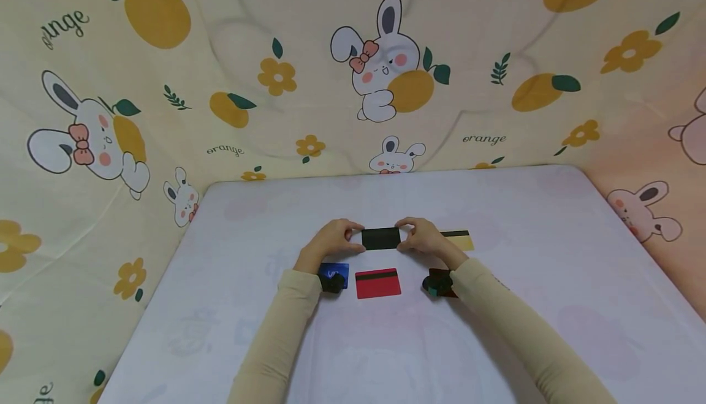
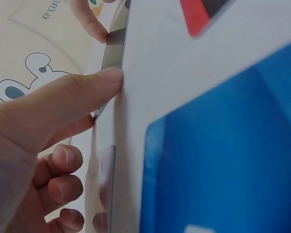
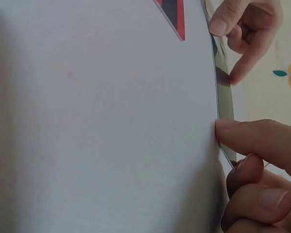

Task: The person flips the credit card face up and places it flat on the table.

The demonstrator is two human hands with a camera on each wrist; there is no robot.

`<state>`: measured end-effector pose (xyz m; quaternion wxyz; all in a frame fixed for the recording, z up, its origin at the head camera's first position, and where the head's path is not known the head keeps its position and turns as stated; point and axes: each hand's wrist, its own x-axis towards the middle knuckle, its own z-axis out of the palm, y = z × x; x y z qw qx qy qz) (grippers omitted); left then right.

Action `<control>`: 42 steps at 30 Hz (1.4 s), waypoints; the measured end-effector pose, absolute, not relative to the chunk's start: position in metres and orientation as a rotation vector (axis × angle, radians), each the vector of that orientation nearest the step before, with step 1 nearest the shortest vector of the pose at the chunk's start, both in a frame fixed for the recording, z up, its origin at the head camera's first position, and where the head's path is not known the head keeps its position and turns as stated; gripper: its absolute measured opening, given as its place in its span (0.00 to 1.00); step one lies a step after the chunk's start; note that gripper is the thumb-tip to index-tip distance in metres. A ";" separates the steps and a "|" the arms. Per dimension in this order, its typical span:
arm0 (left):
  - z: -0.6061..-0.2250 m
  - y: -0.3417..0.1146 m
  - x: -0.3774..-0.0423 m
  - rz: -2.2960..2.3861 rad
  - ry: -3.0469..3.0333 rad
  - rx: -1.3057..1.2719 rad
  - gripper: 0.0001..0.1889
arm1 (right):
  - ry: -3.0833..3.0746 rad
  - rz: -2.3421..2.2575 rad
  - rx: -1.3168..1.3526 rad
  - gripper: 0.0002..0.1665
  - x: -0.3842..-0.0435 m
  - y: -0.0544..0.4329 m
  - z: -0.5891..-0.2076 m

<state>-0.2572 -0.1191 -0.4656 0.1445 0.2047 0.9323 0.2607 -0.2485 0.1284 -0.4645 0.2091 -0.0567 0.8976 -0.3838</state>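
A black card (image 1: 380,239) lies between the two hands in the head view, low over the white table. My left hand (image 1: 335,238) pinches its left end between thumb and a finger, with the other fingers curled in beside it. At the opposite end, the right hand (image 1: 420,236) pinches the card's corners the same way. Both wrist views catch the card nearly edge-on, its shiny face (image 3: 225,102) showing reflections. Nearer the body are a red card (image 1: 378,287) with a dark stripe and a blue card (image 1: 342,269), partly covered by the left wrist camera.
To the right, a gold card (image 1: 466,242) with a dark stripe is partly behind the right hand. A dark brown card (image 1: 438,273) shows under the right wrist camera (image 1: 437,285). The white table (image 1: 386,202) meets a printed cloth (image 1: 309,110) at the back.
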 end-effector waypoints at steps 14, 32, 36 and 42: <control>-0.469 -0.118 -0.254 0.816 2.671 0.584 0.30 | 2.480 -1.120 -0.153 0.32 -0.246 0.128 -0.468; -0.464 -0.120 -0.253 0.824 2.720 0.623 0.30 | 2.456 -1.122 -0.204 0.39 -0.244 0.131 -0.464; -0.461 -0.121 -0.252 0.884 2.707 0.601 0.30 | 2.446 -1.139 -0.237 0.40 -0.244 0.132 -0.463; -0.460 -0.122 -0.252 0.905 2.708 0.622 0.30 | 2.428 -1.191 -0.293 0.41 -0.244 0.139 -0.464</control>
